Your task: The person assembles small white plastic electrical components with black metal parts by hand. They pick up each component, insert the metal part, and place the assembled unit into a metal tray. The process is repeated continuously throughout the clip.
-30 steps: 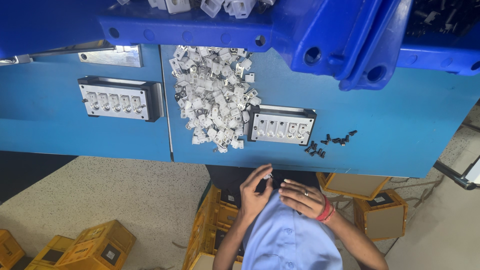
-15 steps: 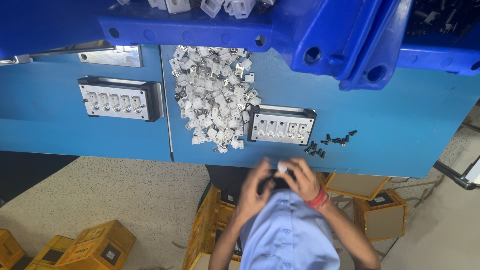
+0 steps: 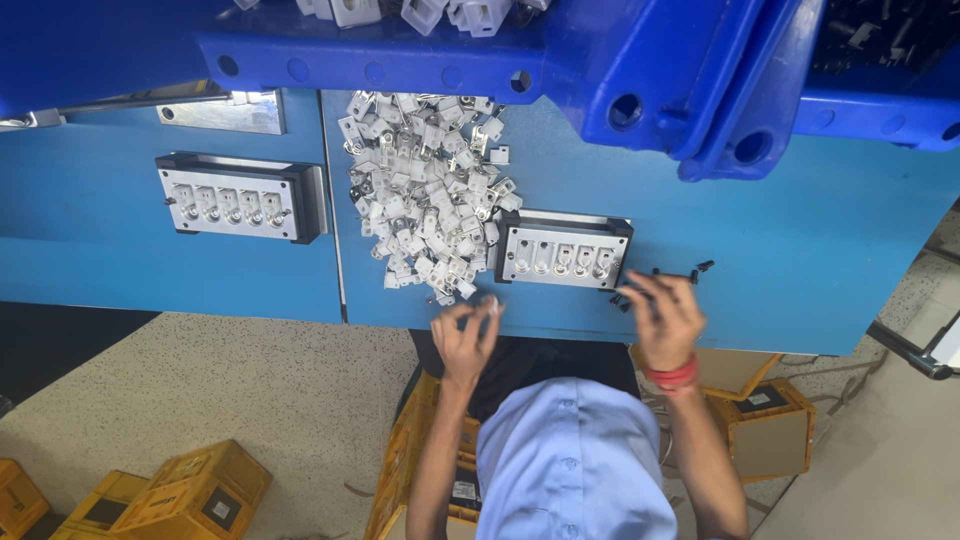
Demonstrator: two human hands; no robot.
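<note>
My left hand (image 3: 465,340) is at the near edge of the blue table (image 3: 800,260), just below a pile of small white plastic and metal parts (image 3: 425,190). Its fingertips pinch one small white part (image 3: 490,305). My right hand (image 3: 665,320), with a red band at the wrist, reaches over several small black pieces (image 3: 690,272) with fingers spread; it is blurred. Between the hands lies a metal fixture block (image 3: 560,252) with a row of sockets.
A second metal fixture block (image 3: 235,197) lies at the left on the table. A blue frame with bins of white parts (image 3: 440,50) overhangs the far side. Yellow crates (image 3: 190,490) and brown boxes (image 3: 770,420) stand on the floor below.
My hands were together near my chest, working on a small part. They have now separated: the left rose to the pile's edge, the right swung out to the black pieces.
</note>
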